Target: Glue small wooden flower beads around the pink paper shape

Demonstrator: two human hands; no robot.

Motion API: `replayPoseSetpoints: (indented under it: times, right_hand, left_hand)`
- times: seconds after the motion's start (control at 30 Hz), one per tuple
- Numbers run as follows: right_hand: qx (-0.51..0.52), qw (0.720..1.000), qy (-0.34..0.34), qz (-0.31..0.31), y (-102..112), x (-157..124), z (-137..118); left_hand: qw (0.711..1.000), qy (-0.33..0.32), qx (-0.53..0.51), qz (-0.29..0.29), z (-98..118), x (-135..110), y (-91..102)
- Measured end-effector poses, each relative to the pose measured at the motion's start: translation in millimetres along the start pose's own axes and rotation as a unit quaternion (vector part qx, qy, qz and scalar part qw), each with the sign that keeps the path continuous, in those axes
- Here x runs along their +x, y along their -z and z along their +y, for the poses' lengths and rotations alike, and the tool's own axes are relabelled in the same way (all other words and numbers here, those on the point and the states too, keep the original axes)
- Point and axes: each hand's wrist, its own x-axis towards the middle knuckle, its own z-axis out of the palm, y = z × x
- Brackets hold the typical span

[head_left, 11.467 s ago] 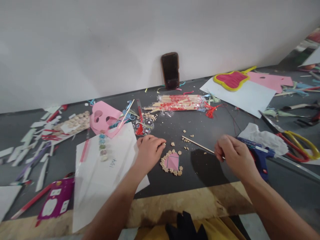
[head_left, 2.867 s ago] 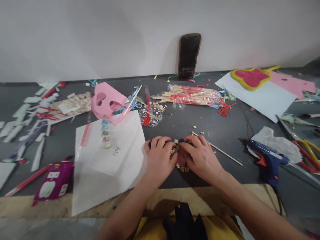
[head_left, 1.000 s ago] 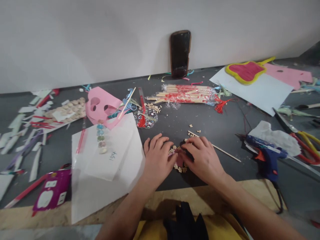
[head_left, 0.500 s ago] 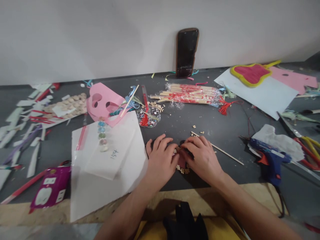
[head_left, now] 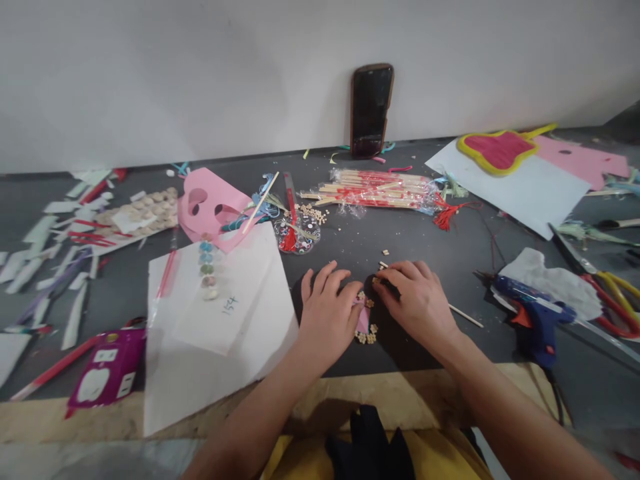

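In the head view, the left hand (head_left: 327, 310) lies with fingers spread and curved, thumb and index finger touching a small piece of flat pink card (head_left: 363, 321) near the middle of the surface's front edge. Whether it grips the card cannot be told. Tiny pale wooden pieces (head_left: 370, 339), scalloped like flowers, ring the visible part of the card. The right hand (head_left: 419, 297), just beside it, draws its thumb and fingertips together; whether they hold anything cannot be told. Under this hand runs a thin, round wooden stick (head_left: 466, 315).

The surface (head_left: 343, 253) is smooth and dark grey, with a rough, pale wooden front edge (head_left: 30, 422). Toward its right edge lie a blue plastic glue gun (head_left: 543, 317) and crumpled white material (head_left: 563, 283). Near the back edge, slender sticks (head_left: 373, 188) sit in glossy clear wrapping.
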Motion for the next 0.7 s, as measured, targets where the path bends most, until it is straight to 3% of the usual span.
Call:
replayPoseSetpoints:
  times: [0.23, 0.5, 0.7]
  right_hand:
    - [0.013, 1.000, -0.010, 0.001, 1.7, 1.6, -3.2]
    - [0.081, 0.996, 0.020, 0.041, 8.6, -22.4, 4.0]
    - [0.073, 0.996, 0.026, 0.033, 2.8, -31.8, 1.5]
  left_hand:
    - [1.000, -0.012, -0.002, -0.006, 3.7, 1.9, -5.5]
    - [0.999, -0.033, 0.000, -0.016, 7.8, 5.5, -9.4]
    - [0.999, -0.032, 0.006, -0.011, 5.2, 6.0, -11.1]
